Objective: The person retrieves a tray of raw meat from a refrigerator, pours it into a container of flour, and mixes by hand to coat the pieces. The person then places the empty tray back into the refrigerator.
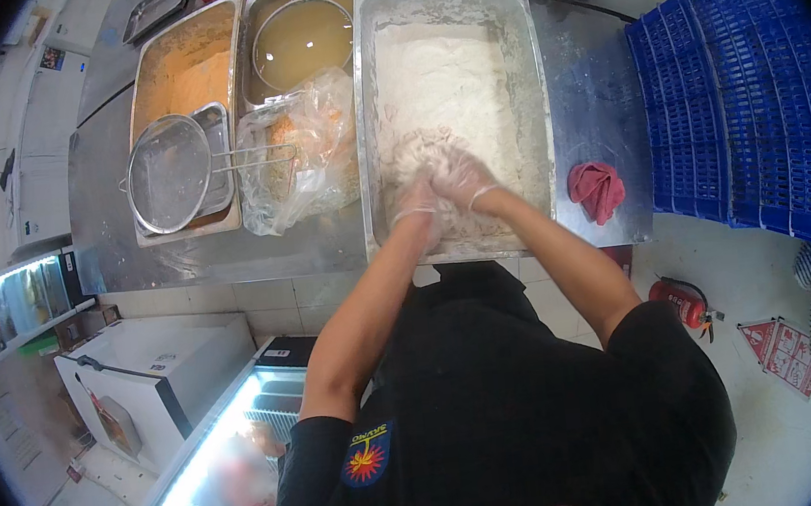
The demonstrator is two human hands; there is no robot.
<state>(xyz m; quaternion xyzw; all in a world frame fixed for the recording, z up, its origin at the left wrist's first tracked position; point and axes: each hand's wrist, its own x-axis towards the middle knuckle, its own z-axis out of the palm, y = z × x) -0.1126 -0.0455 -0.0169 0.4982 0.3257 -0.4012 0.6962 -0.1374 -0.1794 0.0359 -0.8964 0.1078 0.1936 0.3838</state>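
Observation:
A deep metal tray (545, 112) holds pale flour (442, 71). Low in this tray are both my hands, in clear disposable gloves and close together. My left hand (416, 196) and my right hand (462, 173) touch a clump of flour-coated pieces (424, 149); whether the fingers are closed on any piece is blurred. To the left, a clear plastic bag (300, 164) contains orange and pale crumbs. Behind the bag, a wire strainer (305, 41) sits in a metal pan of cloudy liquid (281, 58).
A tray of orange powder (197, 71) stands at the left, with a round mesh sieve (170, 174) over a small metal tray (215, 117) on it. A red cloth (596, 192) lies on the steel table (581, 86). Blue plastic crates (738, 99) stand at the right.

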